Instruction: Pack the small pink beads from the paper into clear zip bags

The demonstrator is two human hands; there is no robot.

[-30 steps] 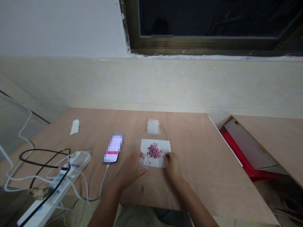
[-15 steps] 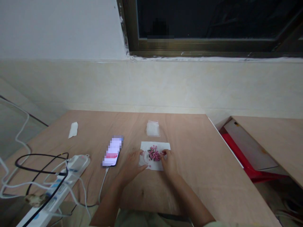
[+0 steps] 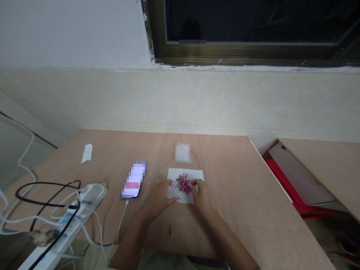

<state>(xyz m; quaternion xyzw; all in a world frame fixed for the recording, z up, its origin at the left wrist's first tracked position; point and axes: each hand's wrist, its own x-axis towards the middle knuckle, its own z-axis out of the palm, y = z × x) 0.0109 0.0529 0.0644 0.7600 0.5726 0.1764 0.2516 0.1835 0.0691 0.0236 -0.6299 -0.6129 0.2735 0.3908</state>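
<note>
A small pile of pink beads (image 3: 183, 182) lies on a white sheet of paper (image 3: 198, 174) on the wooden table (image 3: 225, 195). My left hand (image 3: 159, 194) rests at the sheet's left edge, fingers curled round a small clear round container (image 3: 175, 188) beside the pile. My right hand (image 3: 200, 193) sits at the right of the pile, fingertips pinched against the beads. What it pinches is too small to make out.
A clear zip bag (image 3: 182, 152) lies behind the paper. A phone (image 3: 134, 180) on a white cable sits to the left, then a white power strip (image 3: 70, 217) with tangled cables and a folded white paper (image 3: 87, 152). A red object (image 3: 292, 195) lies past the table's right edge.
My right hand has moved left from the paper's lower right corner up to the bead pile. My left hand has brought the clear container closer to the beads.
</note>
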